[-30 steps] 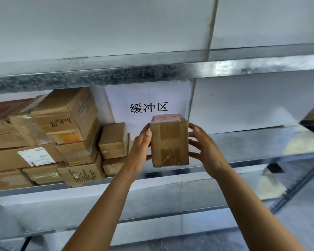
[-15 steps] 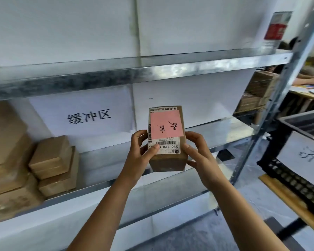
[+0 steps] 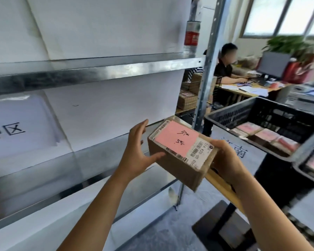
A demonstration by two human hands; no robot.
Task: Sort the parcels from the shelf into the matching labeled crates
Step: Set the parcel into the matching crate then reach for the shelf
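Lighting: bright, even daylight.
Source: windows (image 3: 283, 15) far up and right of the hands, washed out to white.
Glare: pale streaks on the metal shelf edge (image 3: 127, 69) above the left hand (image 3: 137, 156).
Shadows: soft; the parcel (image 3: 181, 160) is shaded on its near side.
Blur: the sign (image 3: 16, 124) far left is smeared, and the crate (image 3: 261, 113) beyond the right hand (image 3: 225, 160) is soft.
Distortion: wide-angle; the post (image 3: 205, 87) leans.
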